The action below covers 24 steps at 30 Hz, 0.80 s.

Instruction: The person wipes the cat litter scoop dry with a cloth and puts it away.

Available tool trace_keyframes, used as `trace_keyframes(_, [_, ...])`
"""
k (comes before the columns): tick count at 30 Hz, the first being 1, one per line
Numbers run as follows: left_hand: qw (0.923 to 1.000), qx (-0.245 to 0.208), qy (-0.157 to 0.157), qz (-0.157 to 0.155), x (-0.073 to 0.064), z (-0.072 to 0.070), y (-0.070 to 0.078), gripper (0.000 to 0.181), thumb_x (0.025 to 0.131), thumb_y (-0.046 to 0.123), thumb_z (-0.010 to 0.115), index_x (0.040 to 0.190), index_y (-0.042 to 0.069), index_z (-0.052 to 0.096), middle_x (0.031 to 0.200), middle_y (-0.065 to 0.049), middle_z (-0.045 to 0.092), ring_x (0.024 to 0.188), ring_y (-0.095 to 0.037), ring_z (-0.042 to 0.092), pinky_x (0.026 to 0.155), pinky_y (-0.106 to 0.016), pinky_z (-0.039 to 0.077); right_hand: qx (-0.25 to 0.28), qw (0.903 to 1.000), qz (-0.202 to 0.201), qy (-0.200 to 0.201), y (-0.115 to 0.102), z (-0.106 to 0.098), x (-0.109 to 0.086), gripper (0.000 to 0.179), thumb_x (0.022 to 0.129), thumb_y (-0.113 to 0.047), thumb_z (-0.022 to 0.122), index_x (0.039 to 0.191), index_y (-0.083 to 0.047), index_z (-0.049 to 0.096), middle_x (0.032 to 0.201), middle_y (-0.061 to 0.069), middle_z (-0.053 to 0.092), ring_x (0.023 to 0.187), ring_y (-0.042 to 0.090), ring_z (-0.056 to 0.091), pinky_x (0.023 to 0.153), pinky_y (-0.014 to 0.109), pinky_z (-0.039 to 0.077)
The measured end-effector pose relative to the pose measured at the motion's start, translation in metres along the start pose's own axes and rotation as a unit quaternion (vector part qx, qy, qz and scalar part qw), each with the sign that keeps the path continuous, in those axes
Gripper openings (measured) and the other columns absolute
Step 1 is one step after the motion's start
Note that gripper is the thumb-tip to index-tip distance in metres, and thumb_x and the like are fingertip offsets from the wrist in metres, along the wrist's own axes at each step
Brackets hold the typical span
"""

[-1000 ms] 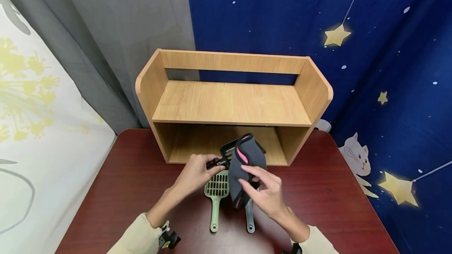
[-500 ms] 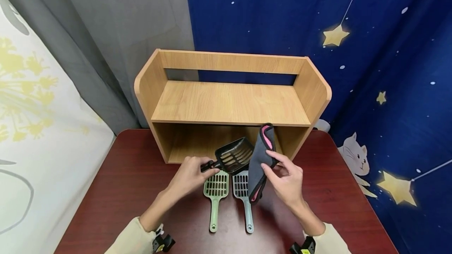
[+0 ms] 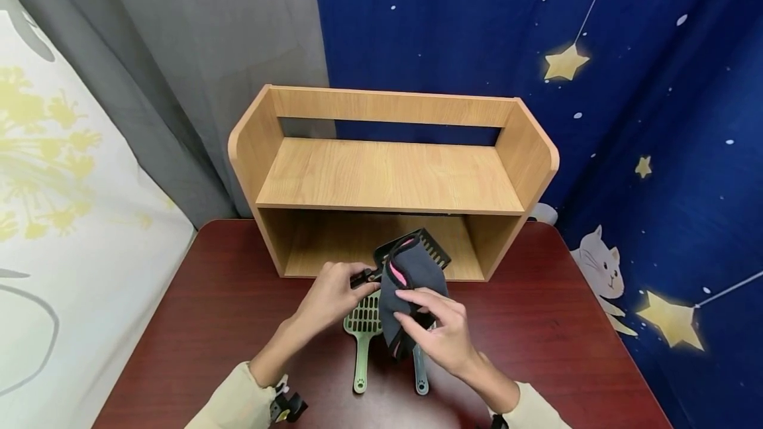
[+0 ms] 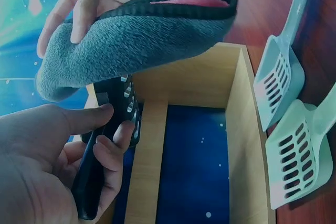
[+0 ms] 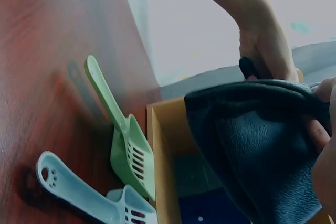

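Note:
My left hand (image 3: 329, 295) grips the handle of a black slotted litter scoop (image 3: 438, 248), which is held up off the table. A folded grey cloth (image 3: 417, 267) with black edging and a pink inner side is pinched by my right hand (image 3: 446, 331). In the head view the cloth covers part of the scoop's pan; whether they touch I cannot tell. Below lie a green litter scoop (image 3: 361, 349) and a blue litter scoop (image 3: 420, 373), their handles toward me. The cloth hides the blue one's pan in the head view, while the left wrist view shows that pan (image 4: 275, 80).
A two-tier wooden shelf (image 3: 387, 174) stands at the back of the dark red table (image 3: 250, 323), just beyond the scoops. Grey (image 3: 208, 32) and blue star-patterned curtains (image 3: 477, 32) hang behind it. A white patterned cloth (image 3: 89, 250) hangs at the left.
The cloth went right, uncovering the black scoop's pan, then came back left and down across it. My left hand keeps its grip and shifts only slightly. The scoops on the table stay put.

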<state>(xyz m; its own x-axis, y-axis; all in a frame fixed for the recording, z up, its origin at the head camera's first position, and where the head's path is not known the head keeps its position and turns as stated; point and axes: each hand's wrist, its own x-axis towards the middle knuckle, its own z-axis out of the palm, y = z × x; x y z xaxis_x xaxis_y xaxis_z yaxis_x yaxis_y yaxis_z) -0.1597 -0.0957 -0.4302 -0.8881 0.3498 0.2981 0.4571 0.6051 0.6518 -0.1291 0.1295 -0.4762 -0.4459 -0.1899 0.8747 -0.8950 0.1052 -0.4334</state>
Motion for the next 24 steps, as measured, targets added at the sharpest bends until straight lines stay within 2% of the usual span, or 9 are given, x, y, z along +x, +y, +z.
trace_keyframes(2, [1.0, 0.004, 0.001, 0.001, -0.001, -0.001, 0.0, 0.018, 0.089, 0.016, 0.085, 0.106, 0.007, 0.083, 0.091, 0.0, 0.08, 0.061, 0.0, 0.046, 0.062, -0.021, 0.044, -0.003, 0.9998, 0.009, 0.015, 0.0, -0.004, -0.001, 0.054, 0.066, 0.02, 0.085, 0.116, 0.002, 0.077, 0.094, 0.018, 0.076, 0.077, 0.018, 0.069, 0.062, 0.021, 0.053])
trace_keyframes(6, [1.0, 0.0, -0.006, -0.005, -0.003, -0.004, -0.002, 0.019, 0.09, 0.016, 0.085, 0.107, 0.007, 0.083, 0.088, 0.0, 0.08, 0.057, 0.001, 0.04, 0.059, -0.021, 0.042, -0.017, 0.997, 0.057, 0.049, 0.002, -0.019, -0.003, 0.052, 0.066, 0.021, 0.084, 0.114, 0.001, 0.077, 0.082, 0.014, 0.073, 0.062, 0.01, 0.06, 0.049, 0.016, 0.047])
trace_keyframes(10, [0.9998, 0.001, -0.016, -0.011, -0.007, -0.007, -0.006, 0.02, 0.091, 0.016, 0.084, 0.108, 0.006, 0.082, 0.09, -0.002, 0.08, 0.056, 0.002, 0.035, 0.06, -0.021, 0.042, -0.02, 0.9895, 0.122, 0.076, 0.003, -0.039, -0.002, 0.05, 0.069, 0.024, 0.083, 0.114, 0.005, 0.076, 0.081, 0.014, 0.075, 0.066, 0.004, 0.066, 0.058, 0.016, 0.054])
trace_keyframes(12, [0.9998, 0.011, -0.016, -0.002, -0.01, -0.009, -0.007, 0.02, 0.09, 0.016, 0.085, 0.107, 0.005, 0.082, 0.091, -0.004, 0.081, 0.055, 0.003, 0.032, 0.061, -0.021, 0.043, -0.007, 0.9861, 0.145, 0.081, 0.005, -0.049, -0.001, 0.049, 0.07, 0.026, 0.081, 0.115, 0.008, 0.075, 0.088, 0.016, 0.077, 0.071, 0.003, 0.071, 0.063, 0.018, 0.057])
trace_keyframes(14, [0.9996, 0.024, -0.012, 0.009, -0.012, -0.011, -0.006, 0.019, 0.089, 0.015, 0.086, 0.105, 0.006, 0.082, 0.093, -0.005, 0.081, 0.057, 0.004, 0.035, 0.063, -0.021, 0.046, 0.006, 0.9833, 0.162, 0.082, 0.006, -0.059, 0.001, 0.049, 0.071, 0.028, 0.079, 0.116, 0.011, 0.073, 0.092, 0.015, 0.078, 0.075, 0.004, 0.073, 0.065, 0.018, 0.058])
trace_keyframes(19, [0.999, 0.035, -0.01, 0.024, -0.018, -0.017, -0.004, 0.018, 0.088, 0.015, 0.087, 0.104, 0.007, 0.082, 0.082, 0.0, 0.078, 0.056, 0.005, 0.033, 0.057, -0.021, 0.041, 0.004, 0.9731, 0.216, 0.081, 0.008, -0.08, 0.001, 0.048, 0.073, 0.026, 0.08, 0.118, 0.011, 0.072, 0.087, 0.002, 0.078, 0.07, 0.003, 0.07, 0.062, 0.016, 0.055])
trace_keyframes(21, [0.9989, 0.035, -0.012, 0.027, -0.02, -0.02, -0.004, 0.019, 0.088, 0.015, 0.087, 0.104, 0.007, 0.082, 0.08, 0.0, 0.077, 0.054, 0.004, 0.028, 0.055, -0.021, 0.039, 0.005, 0.9665, 0.244, 0.08, 0.008, -0.087, 0.002, 0.047, 0.075, 0.025, 0.08, 0.119, 0.011, 0.072, 0.084, -0.002, 0.077, 0.067, 0.002, 0.068, 0.061, 0.015, 0.053])
trace_keyframes(24, [0.9985, 0.044, -0.013, 0.031, -0.022, -0.024, -0.005, 0.02, 0.088, 0.016, 0.087, 0.105, 0.006, 0.082, 0.085, -0.001, 0.079, 0.055, 0.004, 0.029, 0.059, -0.021, 0.041, 0.014, 0.9593, 0.273, 0.073, 0.01, -0.098, 0.004, 0.045, 0.078, 0.023, 0.079, 0.12, 0.012, 0.07, 0.083, -0.002, 0.076, 0.067, 0.003, 0.066, 0.061, 0.016, 0.052])
